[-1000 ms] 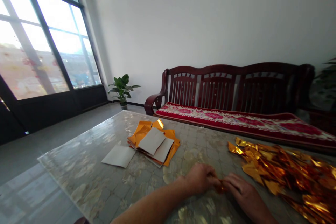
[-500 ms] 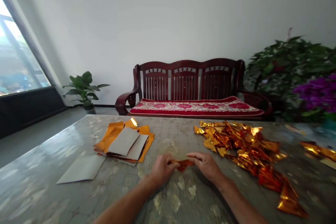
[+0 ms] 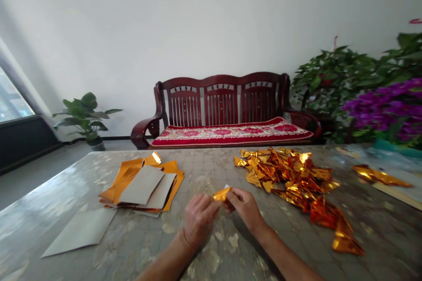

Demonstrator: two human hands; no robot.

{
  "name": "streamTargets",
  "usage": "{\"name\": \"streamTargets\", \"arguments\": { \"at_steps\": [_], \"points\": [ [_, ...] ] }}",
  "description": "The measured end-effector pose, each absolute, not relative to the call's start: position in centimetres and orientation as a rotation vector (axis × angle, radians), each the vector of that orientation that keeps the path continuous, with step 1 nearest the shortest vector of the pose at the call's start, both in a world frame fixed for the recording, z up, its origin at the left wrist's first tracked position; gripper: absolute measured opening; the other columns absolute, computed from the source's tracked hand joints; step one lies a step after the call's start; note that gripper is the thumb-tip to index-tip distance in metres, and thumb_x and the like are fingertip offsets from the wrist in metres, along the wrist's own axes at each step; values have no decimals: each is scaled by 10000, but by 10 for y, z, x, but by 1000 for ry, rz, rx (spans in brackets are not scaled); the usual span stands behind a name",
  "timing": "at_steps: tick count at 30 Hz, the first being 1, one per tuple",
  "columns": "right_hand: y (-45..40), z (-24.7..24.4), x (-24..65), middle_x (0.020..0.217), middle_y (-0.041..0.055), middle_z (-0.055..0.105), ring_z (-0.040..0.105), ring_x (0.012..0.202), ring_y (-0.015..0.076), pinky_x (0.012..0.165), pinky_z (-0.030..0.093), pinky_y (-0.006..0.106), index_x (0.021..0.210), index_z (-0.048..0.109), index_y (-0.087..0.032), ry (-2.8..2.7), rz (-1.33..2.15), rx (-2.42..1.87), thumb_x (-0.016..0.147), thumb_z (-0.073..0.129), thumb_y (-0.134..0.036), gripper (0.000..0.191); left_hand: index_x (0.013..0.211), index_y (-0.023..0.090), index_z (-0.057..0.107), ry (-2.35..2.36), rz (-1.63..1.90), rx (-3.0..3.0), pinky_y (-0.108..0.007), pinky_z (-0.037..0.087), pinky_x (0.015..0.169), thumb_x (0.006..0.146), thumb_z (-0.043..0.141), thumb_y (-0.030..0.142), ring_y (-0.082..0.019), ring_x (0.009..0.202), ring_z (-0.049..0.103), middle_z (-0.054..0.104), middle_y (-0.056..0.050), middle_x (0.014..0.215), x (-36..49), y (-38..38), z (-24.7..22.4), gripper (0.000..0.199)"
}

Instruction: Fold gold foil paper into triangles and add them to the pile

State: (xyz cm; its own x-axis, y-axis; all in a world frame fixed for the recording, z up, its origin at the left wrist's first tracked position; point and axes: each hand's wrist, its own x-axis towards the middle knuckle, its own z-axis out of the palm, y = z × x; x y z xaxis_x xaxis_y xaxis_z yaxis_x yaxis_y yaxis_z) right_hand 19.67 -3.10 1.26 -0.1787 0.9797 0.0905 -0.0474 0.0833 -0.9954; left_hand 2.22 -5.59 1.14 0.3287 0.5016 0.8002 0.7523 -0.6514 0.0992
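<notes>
One narrow gold foil piece (image 3: 221,194) is held in the head view between the left hand (image 3: 198,217) and the right hand (image 3: 244,208), over the near middle of the floral-patterned desk (image 3: 132,246). The right hand pinches its right end between thumb and fingers; the left hand is curled, its fingertips seemingly closed on the left end, though the fingers partly hide that grip. A bit of pale backing shows at the upper edge, so the piece looks partly folded rather than finished

To the left lies flat material: a loose stack of orange foil sheets (image 3: 127,175), with grey-white sheets (image 3: 141,185) on top, and a single grey-white sheet (image 3: 81,230) just beside it. To the right spreads a heap of folded foil pieces (image 3: 286,175), trailing toward the near side, while a separate foil piece (image 3: 380,176) lies well apart from it at far right

Judging by how things lie, a good share is already folded, and the one between the hands is midway. The sheets at left are all that visibly remains flat; their overlap prevents a count. Behind the desk stands a carved wooden settee (image 3: 219,101) bearing a red floral runner (image 3: 227,134)
</notes>
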Motion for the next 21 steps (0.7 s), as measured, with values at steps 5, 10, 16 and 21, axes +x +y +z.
{"name": "streamTargets", "arguments": {
  "at_steps": [5, 10, 16, 21],
  "points": [
    [-31, 13, 196, 579, -16, 541, 511, 540, 140, 512, 426, 249, 691, 583, -175, -1406, 1151, -1079, 802, 589, -583, 423, 1003, 271, 710, -1085, -1106, -2370, -319, 315, 651, 949, 565, 264, -177, 694, 508, 652, -18, 740, 32, -65, 16, 155],
    [-26, 8, 202, 649, -24, 505, 471, 620, 139, 567, 381, 242, 732, 539, -189, -1577, 1048, -1039, 884, 494, -515, 362, 1039, 256, 713, -1184, -1340, -2604, -339, 384, 759, 971, 476, 428, -202, 814, 560, 681, -49, 873, 27, -66, 16, 301],
    [-27, 8, 203, 681, -35, 460, 442, 670, 139, 617, 358, 242, 723, 465, -208, -1779, 1009, -997, 939, 438, -476, 346, 844, 157, 723, -2300, -2371, -2269, -261, 418, 603, 858, 543, 539, -145, 636, 558, 642, -36, 716, 30, -34, 13, 423],
    [-31, 14, 202, 707, -24, 508, 474, 684, 139, 631, 360, 242, 758, 536, -193, -1912, 1052, -994, 954, 432, -465, 351, 700, 135, 654, -2543, -2769, -2369, -198, 357, 529, 570, 829, 531, -69, 507, 459, 563, 36, 579, 40, -30, 13, 453]
  ]
}}
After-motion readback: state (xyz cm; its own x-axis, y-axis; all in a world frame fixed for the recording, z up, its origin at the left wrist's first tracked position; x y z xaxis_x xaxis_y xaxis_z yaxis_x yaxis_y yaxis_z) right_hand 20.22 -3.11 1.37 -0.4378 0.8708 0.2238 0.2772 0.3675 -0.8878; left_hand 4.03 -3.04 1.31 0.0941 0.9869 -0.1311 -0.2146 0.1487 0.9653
